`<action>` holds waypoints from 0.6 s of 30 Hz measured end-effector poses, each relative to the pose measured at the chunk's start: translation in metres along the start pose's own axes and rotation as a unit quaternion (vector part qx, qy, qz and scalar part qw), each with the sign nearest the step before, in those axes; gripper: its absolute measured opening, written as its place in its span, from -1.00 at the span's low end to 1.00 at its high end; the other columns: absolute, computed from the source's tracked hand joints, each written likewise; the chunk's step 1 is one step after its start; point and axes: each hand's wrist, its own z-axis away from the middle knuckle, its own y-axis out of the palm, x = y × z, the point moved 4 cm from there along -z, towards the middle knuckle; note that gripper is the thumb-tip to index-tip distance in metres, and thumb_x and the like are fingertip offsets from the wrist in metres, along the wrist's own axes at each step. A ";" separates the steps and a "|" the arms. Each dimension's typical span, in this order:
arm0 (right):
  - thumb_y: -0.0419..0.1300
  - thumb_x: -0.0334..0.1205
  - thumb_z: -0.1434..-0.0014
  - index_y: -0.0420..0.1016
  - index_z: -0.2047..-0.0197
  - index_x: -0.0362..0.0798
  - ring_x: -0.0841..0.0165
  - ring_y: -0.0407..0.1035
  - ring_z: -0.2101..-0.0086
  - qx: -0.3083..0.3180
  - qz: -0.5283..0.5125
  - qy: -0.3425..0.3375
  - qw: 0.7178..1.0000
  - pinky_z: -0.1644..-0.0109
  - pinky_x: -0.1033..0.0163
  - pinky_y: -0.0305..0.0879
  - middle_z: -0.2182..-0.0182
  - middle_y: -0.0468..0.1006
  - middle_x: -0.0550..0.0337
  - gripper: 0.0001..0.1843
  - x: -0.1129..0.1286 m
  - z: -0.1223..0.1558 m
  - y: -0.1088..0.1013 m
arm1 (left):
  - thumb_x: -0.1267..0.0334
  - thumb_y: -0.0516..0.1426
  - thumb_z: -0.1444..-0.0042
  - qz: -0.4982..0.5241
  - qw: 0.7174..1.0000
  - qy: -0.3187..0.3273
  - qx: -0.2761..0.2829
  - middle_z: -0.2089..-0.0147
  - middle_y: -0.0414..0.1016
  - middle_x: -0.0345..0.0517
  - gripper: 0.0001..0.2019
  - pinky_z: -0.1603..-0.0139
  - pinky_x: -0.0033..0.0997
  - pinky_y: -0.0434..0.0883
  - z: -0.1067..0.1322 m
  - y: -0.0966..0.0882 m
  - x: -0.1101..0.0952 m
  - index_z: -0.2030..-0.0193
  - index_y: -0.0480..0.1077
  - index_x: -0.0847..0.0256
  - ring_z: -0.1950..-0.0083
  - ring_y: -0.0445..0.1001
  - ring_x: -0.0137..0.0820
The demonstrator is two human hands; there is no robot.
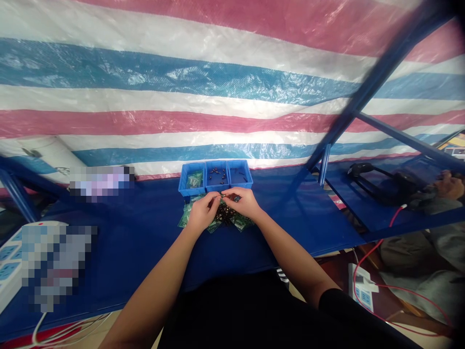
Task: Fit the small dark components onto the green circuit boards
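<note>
My left hand [202, 210] and my right hand [244, 201] meet above the table, fingertips pinched close together. Something small sits between them, too small and covered to name. Under my hands lies a heap of small dark and brass-coloured parts [225, 214], partly hidden by my fingers. Around the heap are green pieces [240, 223] that look like small clear packets. Just beyond my hands, three joined blue bins stand in a row: the left bin [180, 186] has green packets, the middle bin [218, 187] a few small dark parts, the right bin [241, 185] a few thin dark pieces.
A blue cloth covers the table [290, 208]. At the left is a white power strip [12, 264]. A blue metal frame [348, 114] rises at the right, before a striped plastic sheet [218, 82]. Another person's hand [449, 185] and a red cable [394, 215] are at the far right.
</note>
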 end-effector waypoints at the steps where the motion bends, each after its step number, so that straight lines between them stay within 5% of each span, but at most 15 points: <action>1: 0.22 -0.18 -0.10 0.58 0.14 -0.08 0.39 0.47 0.38 0.002 0.001 -0.001 1.000 0.26 0.29 0.44 0.32 0.61 0.10 -0.74 0.001 0.000 0.000 | 0.09 0.01 -0.27 -0.003 1.000 0.002 0.000 0.42 0.47 -0.25 -0.74 0.40 -0.56 0.28 0.000 0.000 0.000 0.11 0.43 0.15 0.49 0.37 -0.52; 18: 0.22 -0.14 -0.13 0.57 0.15 -0.09 0.38 0.45 0.38 0.013 0.001 0.012 1.000 0.30 0.30 0.42 0.34 0.59 0.10 -0.74 0.000 -0.001 0.000 | 0.06 0.01 -0.27 0.009 1.000 -0.026 0.006 0.41 0.50 -0.24 -0.70 0.39 -0.56 0.32 0.000 0.002 0.004 -0.01 0.39 0.13 0.46 0.44 -0.49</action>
